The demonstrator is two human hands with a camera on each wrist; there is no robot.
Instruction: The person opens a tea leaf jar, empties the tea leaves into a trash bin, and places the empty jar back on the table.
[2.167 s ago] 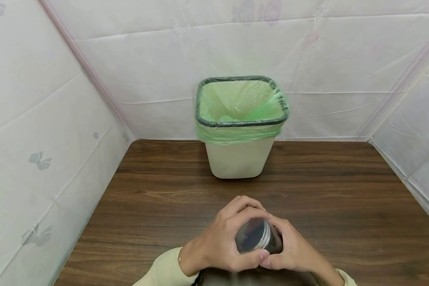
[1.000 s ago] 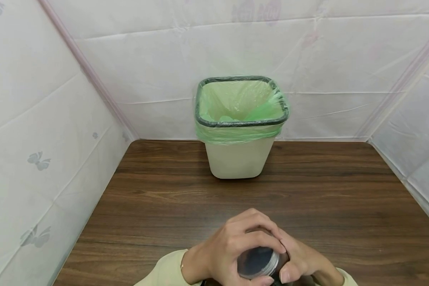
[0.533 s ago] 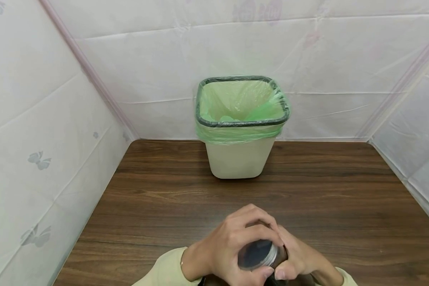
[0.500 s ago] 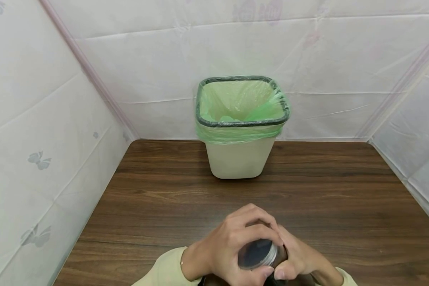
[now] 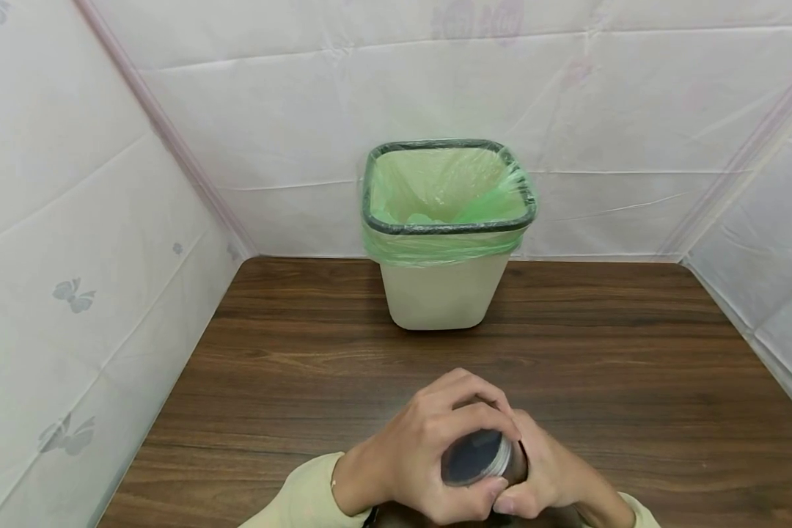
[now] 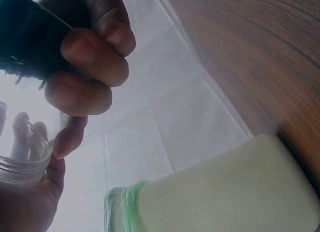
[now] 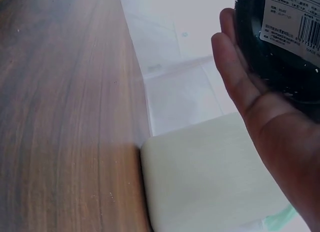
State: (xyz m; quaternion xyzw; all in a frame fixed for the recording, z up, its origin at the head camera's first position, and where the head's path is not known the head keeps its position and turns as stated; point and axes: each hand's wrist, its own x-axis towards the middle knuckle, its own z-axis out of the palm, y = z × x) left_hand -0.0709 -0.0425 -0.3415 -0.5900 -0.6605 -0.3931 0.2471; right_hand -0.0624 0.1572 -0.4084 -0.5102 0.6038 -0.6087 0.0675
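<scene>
In the head view a round jar (image 5: pixel 471 456) is tilted between both hands, low over the front of the table. Its near end is clear with a ridged, threaded band, and the rest looks dark. My left hand (image 5: pixel 419 451) grips the clear end, fingers arched over the top and thumb below. My right hand (image 5: pixel 548 469) holds the dark end, thumb tip right beside the left thumb. In the left wrist view the clear threaded part (image 6: pixel 22 169) shows under the dark part. The right wrist view shows the black base (image 7: pixel 280 51) with a white barcode label (image 7: pixel 295 21).
Beyond the hands stands a pale waste bin (image 5: pixel 438 293) with a dark rim and a green bag liner (image 5: pixel 442 249) folded over it. The brown wooden table (image 5: pixel 290 352) is bounded by white sheeted walls (image 5: pixel 270 132) at the back and sides.
My hands first drew the jar nearer the front edge, the left fingers shifting round its end. Over the last half second both have moved slightly away from me with it.
</scene>
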